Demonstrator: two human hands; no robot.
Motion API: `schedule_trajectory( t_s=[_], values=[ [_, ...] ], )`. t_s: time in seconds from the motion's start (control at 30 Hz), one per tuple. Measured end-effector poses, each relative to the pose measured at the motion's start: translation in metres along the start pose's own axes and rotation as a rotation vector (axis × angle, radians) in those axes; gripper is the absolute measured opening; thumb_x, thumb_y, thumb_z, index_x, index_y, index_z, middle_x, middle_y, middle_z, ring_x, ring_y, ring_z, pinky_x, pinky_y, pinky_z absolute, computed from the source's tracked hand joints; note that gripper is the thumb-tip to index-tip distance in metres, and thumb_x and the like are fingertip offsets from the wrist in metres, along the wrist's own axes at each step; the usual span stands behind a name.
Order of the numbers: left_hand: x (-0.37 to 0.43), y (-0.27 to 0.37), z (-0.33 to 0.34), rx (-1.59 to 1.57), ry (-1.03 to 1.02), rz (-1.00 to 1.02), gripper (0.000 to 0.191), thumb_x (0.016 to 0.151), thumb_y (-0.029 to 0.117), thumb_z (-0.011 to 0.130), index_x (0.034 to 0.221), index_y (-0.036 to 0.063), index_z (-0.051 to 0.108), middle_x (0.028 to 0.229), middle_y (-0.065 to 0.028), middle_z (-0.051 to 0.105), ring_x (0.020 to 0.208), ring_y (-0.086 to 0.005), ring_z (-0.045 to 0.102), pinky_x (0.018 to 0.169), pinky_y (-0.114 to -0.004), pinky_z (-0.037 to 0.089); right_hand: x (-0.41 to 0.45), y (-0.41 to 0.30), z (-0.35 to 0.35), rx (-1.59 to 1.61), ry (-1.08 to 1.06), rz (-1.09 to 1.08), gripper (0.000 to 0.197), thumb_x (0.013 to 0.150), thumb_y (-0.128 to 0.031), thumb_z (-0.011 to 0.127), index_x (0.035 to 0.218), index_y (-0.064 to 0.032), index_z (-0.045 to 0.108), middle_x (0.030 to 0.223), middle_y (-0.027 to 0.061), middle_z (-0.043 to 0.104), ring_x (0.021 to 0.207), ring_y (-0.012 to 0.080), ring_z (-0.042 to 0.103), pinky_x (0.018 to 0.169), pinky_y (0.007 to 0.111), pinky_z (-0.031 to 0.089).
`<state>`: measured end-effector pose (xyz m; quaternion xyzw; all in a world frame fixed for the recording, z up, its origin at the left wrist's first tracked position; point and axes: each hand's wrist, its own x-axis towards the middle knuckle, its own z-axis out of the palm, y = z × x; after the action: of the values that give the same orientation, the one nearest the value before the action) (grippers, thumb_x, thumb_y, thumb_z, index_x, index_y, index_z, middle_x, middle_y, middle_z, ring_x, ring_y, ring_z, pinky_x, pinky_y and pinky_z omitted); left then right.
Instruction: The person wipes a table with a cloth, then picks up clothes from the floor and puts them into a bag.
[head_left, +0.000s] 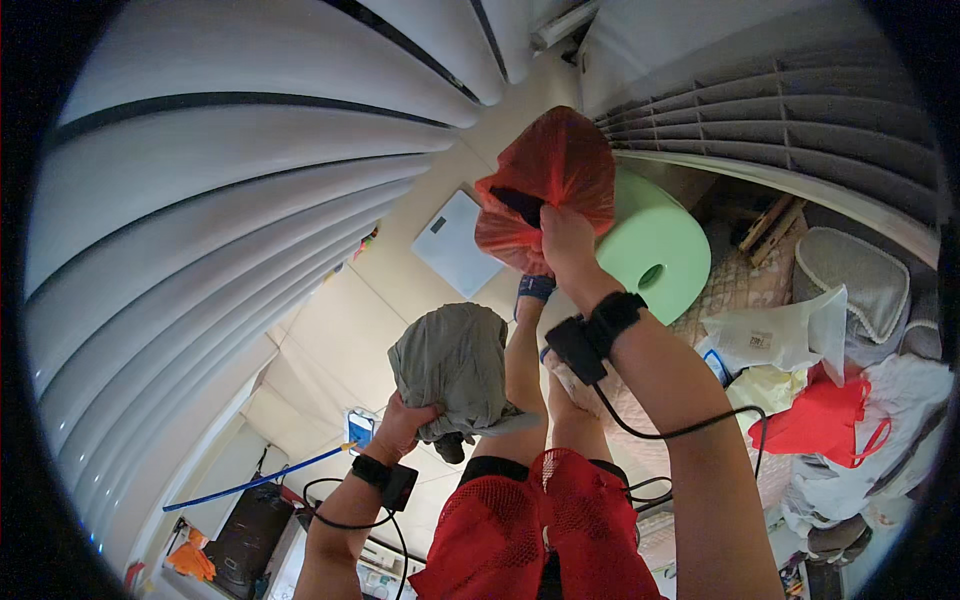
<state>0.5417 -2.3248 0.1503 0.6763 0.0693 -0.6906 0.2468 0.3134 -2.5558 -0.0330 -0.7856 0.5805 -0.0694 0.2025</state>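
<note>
My left hand (403, 425) grips a bunched grey-green cloth bundle (454, 367), with a small dark part hanging from its lower edge. Higher up and to the right, my right hand (566, 240) is closed on the gathered mouth of a red plastic bag (566, 161). Dark material shows at an opening in the bag beside my fingers; the rest of its contents is hidden. The two held items are apart. Both wrists wear black straps with small boxes and cables.
A white bathroom scale (457, 244) lies on the tiled floor. Right of the bag stands a pale green plastic stool (656, 247). Further right are a quilted cover (724, 289), a clear packet (750, 337) and a red cloth bag (825, 420). A blue-handled mop (255, 482) is lower left; white slats line the left.
</note>
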Motion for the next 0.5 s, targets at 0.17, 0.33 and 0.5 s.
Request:
schedule_trajectory(
  t_s=[0.17, 0.33, 0.5],
  values=[
    [0.011, 0.0, -0.001, 0.313, -0.084, 0.162, 0.063, 0.071, -0.005, 0.072, 0.129, -0.0062, 0.047, 0.122, -0.0166, 0.06, 0.109, -0.0295, 0.061, 0.093, -0.041, 0.052, 0.056, 0.049, 0.064, 0.578, -0.244, 0.38, 0.026, 0.098, -0.027, 0.051, 0.09, -0.002, 0.052, 0.081, 0.0093, 0.055, 0.067, 0.0243, 0.062, 0.061, 0.038, 0.06],
    [0.008, 0.004, 0.0, 0.009, 0.11, -0.027, 0.062, 0.07, -0.006, 0.072, 0.127, -0.0069, 0.048, 0.12, -0.0167, 0.061, 0.106, -0.0294, 0.063, 0.092, -0.04, 0.053, 0.085, 0.024, 0.032, 1.119, -0.318, 0.641, 0.031, 0.098, -0.028, 0.052, 0.115, -0.0016, 0.05, 0.105, 0.0095, 0.059, 0.078, 0.0259, 0.068, 0.068, 0.039, 0.06],
    [0.029, 0.015, 0.004, 0.025, 0.06, 0.068, 0.059, 0.071, -0.004, 0.073, 0.124, -0.0078, 0.049, 0.118, -0.0166, 0.062, 0.105, -0.028, 0.063, 0.091, -0.039, 0.053, 0.054, 0.005, -0.014, 1.034, -0.599, 0.892, 0.049, 0.095, -0.027, 0.056, 0.136, -0.0036, 0.044, 0.115, 0.0106, 0.059, 0.079, 0.0232, 0.069, 0.065, 0.035, 0.058]
  ],
)
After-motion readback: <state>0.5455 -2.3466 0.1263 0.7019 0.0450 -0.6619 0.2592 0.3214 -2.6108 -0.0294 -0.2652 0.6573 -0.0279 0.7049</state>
